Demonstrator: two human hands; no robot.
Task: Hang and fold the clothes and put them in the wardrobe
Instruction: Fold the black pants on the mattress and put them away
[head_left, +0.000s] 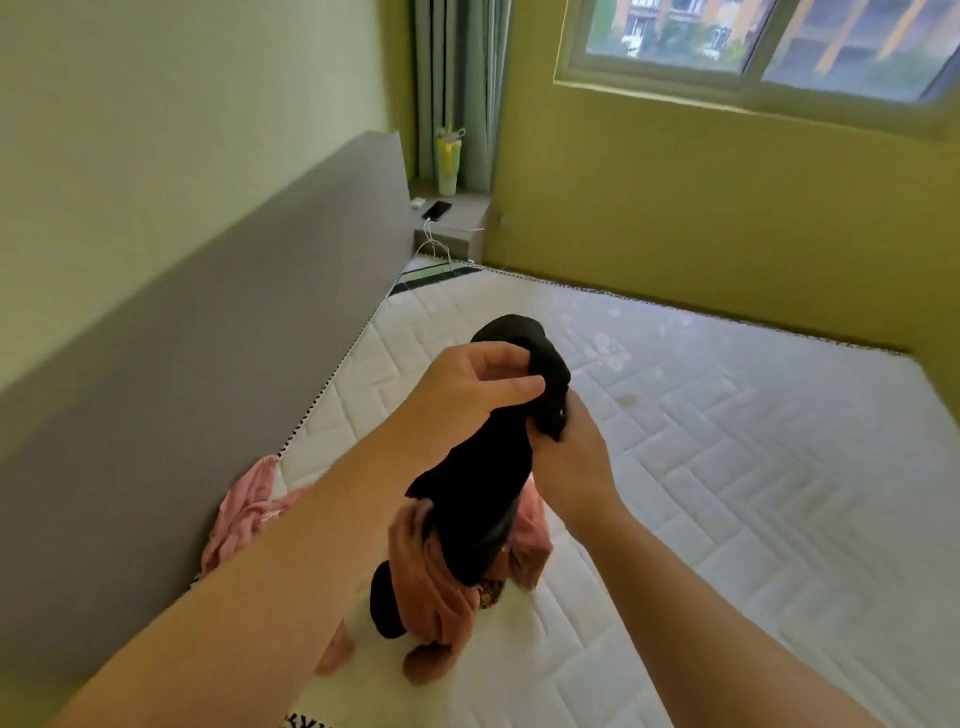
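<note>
I hold a black garment (478, 499) lifted above the white mattress (727, 467). My left hand (467, 395) pinches its upper edge from the left. My right hand (569, 457) grips the same bunched top from the right, fingers curled into the cloth. The black fabric hangs down between my forearms. Beneath it lies a heap of pink clothes (441, 592) on the mattress near the headboard, with a second pink piece (244, 514) against the headboard. No wardrobe or hanger is in view.
A grey padded headboard (208, 364) runs along the left. A bedside ledge (457, 213) at the far corner carries a phone (436, 210) on a cable and a pale tumbler (448, 161). Yellow-green walls, a curtain and a window (753, 47) close the far side.
</note>
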